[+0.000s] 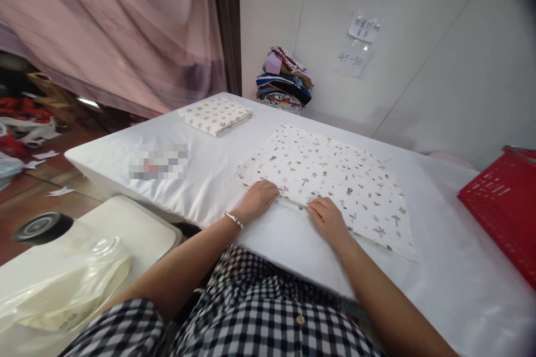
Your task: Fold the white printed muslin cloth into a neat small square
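At far left we have a pink curtain (167, 22) hanging down past the table, with white scraps (61, 192) on the brown floor (25, 245) below it. At near left, a side table (144, 220) holds a black-topped jar (44, 227) (its body is too clear to make out well) and, nearer to us, a pale plastic bag (75, 295). Just right of that begins our white table (218, 164); on its left part lies something hidden by a pixelated patch, and beyond it, at the far end, a folded cloth (215, 114) with a small print.

Our left hand (262, 196), with a bracelet (233, 220) at the wrist, rests on the near edge of the printed cloth (322, 164). Its fingers are pressed together and curled down; we cannot tell whether they pinch the edge. The cloth lies spread flat across the middle of the table, leaves and little figures all over it. Beyond, by the far edge, we see a stack of fabrics (285, 81). Our right hand (329, 217) is on the same near edge, thumb and forefinger pinching it, a narrow strip showing between our hands.

On the far wall (419, 39) hang two notes (363, 28) (the lower reads "45-50"), and at far right stands a red basket (498, 206).
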`<state>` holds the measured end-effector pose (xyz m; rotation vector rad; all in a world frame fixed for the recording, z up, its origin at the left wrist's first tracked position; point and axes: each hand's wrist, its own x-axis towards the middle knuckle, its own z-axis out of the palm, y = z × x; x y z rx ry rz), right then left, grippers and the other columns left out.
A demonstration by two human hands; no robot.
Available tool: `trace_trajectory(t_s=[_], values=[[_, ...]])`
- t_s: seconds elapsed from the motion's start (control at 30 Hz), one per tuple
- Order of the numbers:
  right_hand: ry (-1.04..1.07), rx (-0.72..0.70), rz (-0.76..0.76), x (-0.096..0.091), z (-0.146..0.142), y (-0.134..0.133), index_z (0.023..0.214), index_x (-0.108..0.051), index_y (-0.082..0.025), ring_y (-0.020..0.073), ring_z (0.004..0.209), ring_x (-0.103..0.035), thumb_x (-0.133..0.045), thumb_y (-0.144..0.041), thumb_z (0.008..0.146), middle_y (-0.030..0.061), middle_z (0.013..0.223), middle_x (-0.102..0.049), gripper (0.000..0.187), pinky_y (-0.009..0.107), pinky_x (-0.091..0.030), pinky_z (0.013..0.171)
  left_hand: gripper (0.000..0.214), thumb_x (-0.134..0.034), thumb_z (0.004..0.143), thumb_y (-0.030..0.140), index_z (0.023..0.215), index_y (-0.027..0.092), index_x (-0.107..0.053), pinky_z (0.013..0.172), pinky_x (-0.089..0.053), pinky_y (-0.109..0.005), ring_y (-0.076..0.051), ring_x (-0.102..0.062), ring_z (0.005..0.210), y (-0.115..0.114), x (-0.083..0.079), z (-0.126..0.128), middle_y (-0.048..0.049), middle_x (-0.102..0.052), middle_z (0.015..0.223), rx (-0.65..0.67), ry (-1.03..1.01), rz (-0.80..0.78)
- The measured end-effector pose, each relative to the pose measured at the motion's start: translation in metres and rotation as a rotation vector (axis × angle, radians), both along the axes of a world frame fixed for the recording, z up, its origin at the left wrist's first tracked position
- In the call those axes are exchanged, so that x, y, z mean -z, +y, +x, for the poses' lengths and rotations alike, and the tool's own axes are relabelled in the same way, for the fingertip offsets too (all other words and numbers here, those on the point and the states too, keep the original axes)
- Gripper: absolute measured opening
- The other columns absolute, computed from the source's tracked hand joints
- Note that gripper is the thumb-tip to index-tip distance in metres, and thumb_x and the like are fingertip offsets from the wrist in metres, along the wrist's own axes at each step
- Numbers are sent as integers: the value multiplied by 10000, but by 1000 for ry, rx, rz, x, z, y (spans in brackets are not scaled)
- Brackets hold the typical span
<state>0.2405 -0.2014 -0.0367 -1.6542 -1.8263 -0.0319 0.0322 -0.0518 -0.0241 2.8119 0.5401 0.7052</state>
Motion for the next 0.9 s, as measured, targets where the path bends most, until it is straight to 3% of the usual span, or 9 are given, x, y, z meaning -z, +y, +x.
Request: trace_trajectory(t_s=[0.17,0.4,0.6,0.9], values=[[42,3,17,-4,-2,-1,956,-655,-223,199,887,-562,-392,-297,928,71,915,-634,275,359,-479,783,288,-343,940,274,919,185,-616,825,-398,-326,-167,-529,918,1,-1,1,-53,-638,926,-6,7,20],[100,48,8,-3,-3,3,915,-651,-233,200,874,-569,-392,-322,927,60,889,-636,274,349,-485,775,247,-383,917,243,803,172,-589,701,-373,-317,-170,-496,777,-10,-2,7,-53,-573,790,-167,14,140],[93,47,5,-3,-3,5,913,-645,-223,195,869,-559,-399,-306,928,60,879,-626,260,336,-477,767,234,-401,907,183,742,181,-567,673,-329,-318,-161,-469,735,-29,-4,17,-33,-565,766,-6,107,257],[5,48,23,1,-2,8,945,-658,-217,197,868,-553,-387,-294,931,67,897,-628,282,339,-472,766,202,-458,891,197,713,174,-552,661,-311,-332,-179,-447,763,-23,-2,37,-36,-535,783,21,188,305]])
